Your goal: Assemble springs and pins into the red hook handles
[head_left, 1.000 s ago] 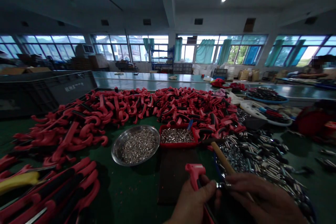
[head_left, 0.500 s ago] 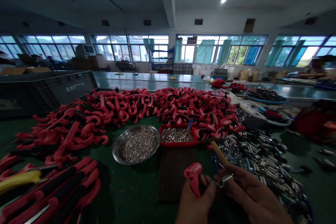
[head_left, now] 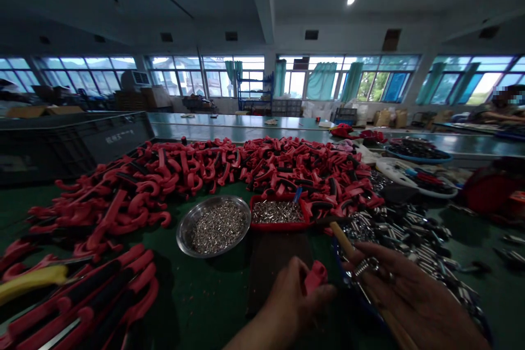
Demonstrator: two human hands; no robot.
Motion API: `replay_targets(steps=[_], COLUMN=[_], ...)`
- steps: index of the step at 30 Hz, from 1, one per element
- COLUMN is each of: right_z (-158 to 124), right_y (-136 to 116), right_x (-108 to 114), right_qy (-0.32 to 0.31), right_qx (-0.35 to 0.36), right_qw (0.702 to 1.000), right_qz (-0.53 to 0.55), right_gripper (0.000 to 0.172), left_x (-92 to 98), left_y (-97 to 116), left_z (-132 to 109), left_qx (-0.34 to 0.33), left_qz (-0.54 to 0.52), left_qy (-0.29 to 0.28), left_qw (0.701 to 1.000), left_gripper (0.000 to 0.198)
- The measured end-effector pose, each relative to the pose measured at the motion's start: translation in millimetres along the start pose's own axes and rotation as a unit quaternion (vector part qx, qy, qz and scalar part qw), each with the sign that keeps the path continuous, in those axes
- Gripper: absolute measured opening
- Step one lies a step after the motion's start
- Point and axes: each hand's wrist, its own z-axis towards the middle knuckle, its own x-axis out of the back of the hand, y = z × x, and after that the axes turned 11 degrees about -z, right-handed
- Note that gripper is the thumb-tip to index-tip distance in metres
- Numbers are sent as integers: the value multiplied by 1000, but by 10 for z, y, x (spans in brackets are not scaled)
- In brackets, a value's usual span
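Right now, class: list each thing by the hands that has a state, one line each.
left hand: shut around the red handle
right hand: pinching a metal part
steel bowl: upright, well filled
red tray: upright, filled

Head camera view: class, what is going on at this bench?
A person holds a red handle in the left hand and a small metal part in the right hand, above the green table. Beyond them sit a steel bowl and a red tray of metal bits, before a heap of red handles.
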Motion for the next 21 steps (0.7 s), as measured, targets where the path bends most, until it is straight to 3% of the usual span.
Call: replay_targets(steps=[3, 5, 8, 12, 18, 21], right_z=[2, 3, 4, 31, 86, 87], right_y=[16, 24, 15, -1, 82, 93], right_x=[-6, -18, -63, -153, -208, -210], right_qy=[-20, -26, -17, -33, -48, -35], right_qx=[-6, 0, 25, 57, 99, 126], right_qw=[1000, 1000, 1000, 998, 988, 983], right_qz=[7, 8, 4, -24, -106, -131], right_gripper=[32, 31, 31, 29, 25, 24], left_x=[58, 47, -6, -63, -71, -68], left_y=[8, 8, 7, -3, 5, 15], left_z=[43, 58, 51, 33, 25, 24], left_qx=[-17, 52, 204, 321, 354, 357], left_qz=[-39, -159, -329, -430, -505, -508], left_qy=[-7, -47, -91, -133, -156, -168], left_qw=[999, 985, 917, 833, 772, 766], left_gripper=[36, 40, 42, 36, 35, 37])
